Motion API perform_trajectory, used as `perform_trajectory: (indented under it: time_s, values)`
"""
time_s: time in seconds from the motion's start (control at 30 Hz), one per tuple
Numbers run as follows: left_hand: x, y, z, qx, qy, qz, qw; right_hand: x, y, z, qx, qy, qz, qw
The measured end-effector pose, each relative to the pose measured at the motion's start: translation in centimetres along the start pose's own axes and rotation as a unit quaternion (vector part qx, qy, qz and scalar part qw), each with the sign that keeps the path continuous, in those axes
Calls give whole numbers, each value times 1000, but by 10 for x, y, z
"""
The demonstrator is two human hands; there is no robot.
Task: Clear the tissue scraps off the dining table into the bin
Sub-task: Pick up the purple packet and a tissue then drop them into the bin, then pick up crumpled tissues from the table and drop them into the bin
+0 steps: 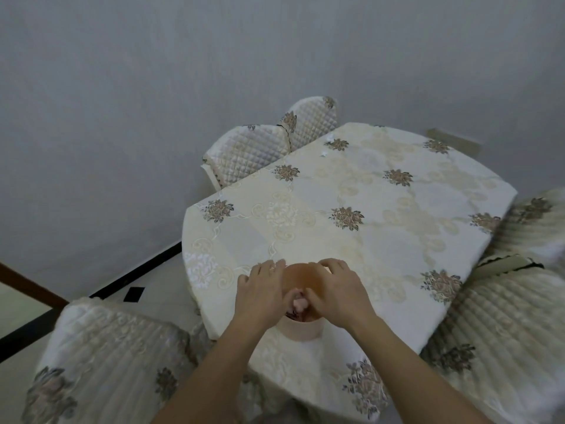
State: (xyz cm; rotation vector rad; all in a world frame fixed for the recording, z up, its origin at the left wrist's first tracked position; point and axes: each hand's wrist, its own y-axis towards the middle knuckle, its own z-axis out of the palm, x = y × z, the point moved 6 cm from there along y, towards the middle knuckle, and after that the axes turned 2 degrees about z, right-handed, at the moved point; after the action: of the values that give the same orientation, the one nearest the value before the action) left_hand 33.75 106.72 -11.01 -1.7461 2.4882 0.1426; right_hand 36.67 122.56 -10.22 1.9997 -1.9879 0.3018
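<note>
A small round beige bin (301, 330) stands at the near edge of the dining table (382, 240), its tan inside showing between my hands. My left hand (260, 290) lies over the bin's left rim with fingers fairly straight. My right hand (339, 289) covers the right rim, its fingertips bent over the far edge. A pale pinkish wad (299, 303) sits between my thumbs inside the bin's mouth; whether either hand pinches it is unclear. Two small white tissue scraps (329, 137) lie at the table's far left edge.
The table wears a cream cloth with brown flower motifs. Quilted chairs stand around it: two at the far left (250, 151), one near left (116, 356), one on the right (504, 316). A grey wall is behind, pale floor to the left.
</note>
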Motion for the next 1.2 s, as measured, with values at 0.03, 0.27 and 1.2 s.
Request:
perform_trajectory:
  time_s: [0.03, 0.27, 1.2]
  values:
    - [2, -1, -1, -12, -1, 1, 1000, -1, 1, -2, -9, -8, -3, 1000]
    - [-4, -2, -25, -90, 0, 22, 996, 11, 5, -23, -50, -15, -18, 998]
    - [48, -84, -136, -194, 38, -95, 976, 111, 10, -74, -103, 8, -164, 981]
